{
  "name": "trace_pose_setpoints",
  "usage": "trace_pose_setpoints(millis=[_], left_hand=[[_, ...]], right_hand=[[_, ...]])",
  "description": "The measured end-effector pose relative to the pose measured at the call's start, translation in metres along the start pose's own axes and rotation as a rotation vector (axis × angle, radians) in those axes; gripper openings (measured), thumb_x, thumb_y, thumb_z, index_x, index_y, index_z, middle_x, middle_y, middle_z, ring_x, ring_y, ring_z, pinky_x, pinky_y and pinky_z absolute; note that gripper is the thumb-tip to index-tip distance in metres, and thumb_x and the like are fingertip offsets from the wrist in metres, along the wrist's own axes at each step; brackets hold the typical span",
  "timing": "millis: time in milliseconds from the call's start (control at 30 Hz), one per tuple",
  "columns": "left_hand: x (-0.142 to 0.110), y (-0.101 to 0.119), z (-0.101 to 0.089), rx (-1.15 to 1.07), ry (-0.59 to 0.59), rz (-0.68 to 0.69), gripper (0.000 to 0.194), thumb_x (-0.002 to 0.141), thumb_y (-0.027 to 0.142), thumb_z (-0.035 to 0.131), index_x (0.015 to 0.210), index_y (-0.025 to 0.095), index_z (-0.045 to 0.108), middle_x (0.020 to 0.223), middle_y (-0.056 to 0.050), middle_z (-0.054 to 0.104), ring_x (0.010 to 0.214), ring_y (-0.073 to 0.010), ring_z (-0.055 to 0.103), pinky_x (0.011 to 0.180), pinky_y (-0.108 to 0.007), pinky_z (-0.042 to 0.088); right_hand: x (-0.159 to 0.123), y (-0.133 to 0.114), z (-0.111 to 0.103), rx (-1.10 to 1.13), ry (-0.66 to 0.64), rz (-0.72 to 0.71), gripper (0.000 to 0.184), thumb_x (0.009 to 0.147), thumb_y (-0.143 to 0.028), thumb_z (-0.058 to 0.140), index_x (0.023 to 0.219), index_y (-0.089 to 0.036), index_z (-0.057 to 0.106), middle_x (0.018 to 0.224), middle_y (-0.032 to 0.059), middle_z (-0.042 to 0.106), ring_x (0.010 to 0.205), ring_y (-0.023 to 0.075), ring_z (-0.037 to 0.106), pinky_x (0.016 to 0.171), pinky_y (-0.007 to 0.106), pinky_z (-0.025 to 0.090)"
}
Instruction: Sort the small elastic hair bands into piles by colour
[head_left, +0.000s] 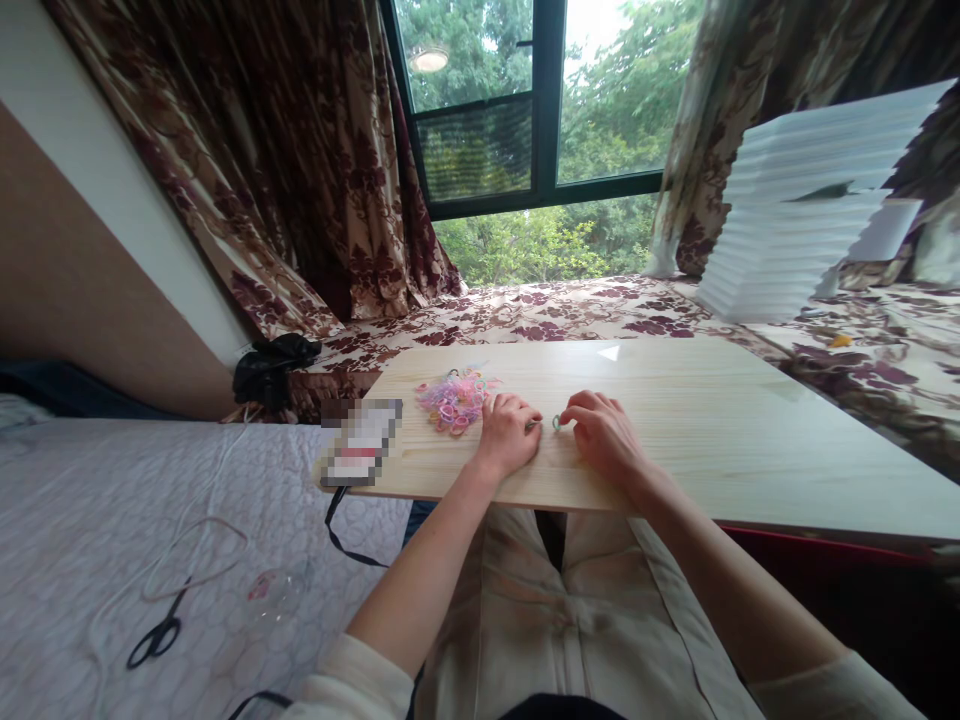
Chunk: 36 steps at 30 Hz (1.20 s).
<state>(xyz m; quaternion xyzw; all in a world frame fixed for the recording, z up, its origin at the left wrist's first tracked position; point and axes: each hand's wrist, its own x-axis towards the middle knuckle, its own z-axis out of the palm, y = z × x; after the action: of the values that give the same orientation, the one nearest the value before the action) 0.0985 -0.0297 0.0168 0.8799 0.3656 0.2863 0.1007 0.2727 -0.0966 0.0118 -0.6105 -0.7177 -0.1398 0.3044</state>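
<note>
On the pale wooden board lies a pile of small pastel elastic bands point(454, 402), mostly pink and lilac. My left hand point(508, 436) rests just right of the pile, its fingers curled closed. A thin dark sliver shows at its fingertips, too small to name. A short gap away, my right hand point(604, 432) has its fingers bent and drawn together. At its fingertips is a small green elastic band point(556, 423), seemingly pinched by the edge. The palm sides of both hands are hidden.
A blurred-out phone-like object point(362, 442) with a black strap lies at the board's left end. Black scissors point(155, 640) and a white cable lie on the bed point(67, 500). Behind the wooden board point(750, 440) are a window ledge and a white pleated object point(795, 230).
</note>
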Motion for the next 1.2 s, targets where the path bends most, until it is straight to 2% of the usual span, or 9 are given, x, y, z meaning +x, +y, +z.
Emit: trace_pose_setpoints(millis=[133, 267, 400, 533, 700, 800, 933, 1033, 1200], left_hand=[[0.0, -0.002, 0.002, 0.0, 0.034, -0.035, 0.021, 0.083, 0.017, 0.057, 0.095, 0.022, 0.073, 0.105, -0.005, 0.069, 0.112, -0.0231, 0.053, 0.108, -0.046, 0.034], [0.0, -0.003, 0.003, 0.012, 0.05, -0.079, 0.021, 0.083, 0.016, 0.056, 0.095, 0.021, 0.073, 0.104, -0.006, 0.069, 0.112, -0.0238, 0.054, 0.107, -0.045, 0.035], [0.0, -0.003, 0.002, 0.038, 0.057, -0.129, 0.02, 0.083, 0.016, 0.056, 0.091, 0.021, 0.074, 0.102, -0.006, 0.07, 0.111, -0.0251, 0.054, 0.106, -0.046, 0.036], [0.0, -0.003, 0.0, 0.06, 0.062, -0.166, 0.019, 0.085, 0.017, 0.056, 0.09, 0.022, 0.074, 0.101, -0.007, 0.069, 0.111, -0.0258, 0.053, 0.107, -0.047, 0.034], [-0.001, -0.003, -0.001, 0.071, 0.048, -0.155, 0.02, 0.086, 0.019, 0.055, 0.091, 0.023, 0.074, 0.101, -0.006, 0.069, 0.111, -0.0252, 0.053, 0.109, -0.048, 0.032], [-0.001, -0.002, -0.001, 0.07, 0.049, -0.156, 0.021, 0.087, 0.018, 0.054, 0.091, 0.023, 0.074, 0.101, -0.006, 0.069, 0.112, -0.025, 0.053, 0.109, -0.047, 0.031], [-0.001, -0.002, -0.002, 0.071, 0.05, -0.168, 0.022, 0.087, 0.017, 0.053, 0.092, 0.023, 0.074, 0.102, -0.006, 0.07, 0.113, -0.025, 0.052, 0.11, -0.047, 0.031], [-0.001, -0.001, -0.004, 0.082, 0.068, -0.16, 0.023, 0.087, 0.017, 0.053, 0.094, 0.023, 0.073, 0.103, -0.005, 0.07, 0.112, -0.0247, 0.053, 0.11, -0.048, 0.031], [-0.013, 0.008, -0.008, 0.052, 0.068, 0.016, 0.024, 0.09, 0.019, 0.05, 0.1, 0.025, 0.071, 0.112, -0.004, 0.07, 0.112, -0.0219, 0.054, 0.111, -0.046, 0.031]], right_hand=[[-0.001, 0.01, 0.0, -0.095, 0.113, 0.267, 0.036, 0.078, -0.006, 0.046, 0.097, -0.02, 0.073, 0.105, 0.0105, 0.07, 0.098, 0.0262, 0.059, 0.082, 0.04, 0.043], [-0.001, 0.023, 0.003, -0.099, 0.079, 0.367, 0.032, 0.081, -0.013, 0.049, 0.101, -0.021, 0.073, 0.112, 0.0099, 0.072, 0.099, 0.028, 0.061, 0.082, 0.042, 0.046], [0.0, 0.02, 0.003, 0.011, -0.06, 0.283, 0.027, 0.082, -0.014, 0.049, 0.091, -0.021, 0.074, 0.1, 0.0085, 0.075, 0.093, 0.0257, 0.064, 0.086, 0.041, 0.048], [0.0, 0.01, 0.0, 0.191, -0.086, 0.123, 0.025, 0.081, -0.012, 0.05, 0.085, -0.022, 0.073, 0.09, 0.0056, 0.075, 0.084, 0.0209, 0.066, 0.08, 0.034, 0.052], [-0.001, 0.006, 0.004, 0.255, -0.048, -0.088, 0.046, 0.074, -0.001, 0.043, 0.102, -0.021, 0.074, 0.113, 0.0074, 0.073, 0.104, 0.0216, 0.065, 0.092, 0.039, 0.051], [-0.001, 0.004, 0.005, 0.237, -0.114, -0.158, 0.05, 0.071, 0.001, 0.044, 0.104, -0.022, 0.074, 0.119, 0.0077, 0.071, 0.109, 0.0241, 0.065, 0.095, 0.044, 0.05], [-0.002, -0.002, 0.002, 0.355, -0.16, -0.183, 0.045, 0.072, 0.0, 0.043, 0.093, -0.023, 0.076, 0.105, 0.0043, 0.076, 0.097, 0.0197, 0.07, 0.093, 0.037, 0.051], [-0.002, -0.006, -0.001, 0.436, -0.1, -0.088, 0.047, 0.076, -0.002, 0.039, 0.102, -0.022, 0.073, 0.101, 0.004, 0.077, 0.092, 0.0174, 0.071, 0.088, 0.032, 0.053], [-0.001, -0.007, -0.004, 0.319, -0.082, -0.012, 0.033, 0.078, -0.009, 0.047, 0.092, -0.022, 0.073, 0.096, 0.0059, 0.074, 0.091, 0.0202, 0.067, 0.086, 0.037, 0.05]])
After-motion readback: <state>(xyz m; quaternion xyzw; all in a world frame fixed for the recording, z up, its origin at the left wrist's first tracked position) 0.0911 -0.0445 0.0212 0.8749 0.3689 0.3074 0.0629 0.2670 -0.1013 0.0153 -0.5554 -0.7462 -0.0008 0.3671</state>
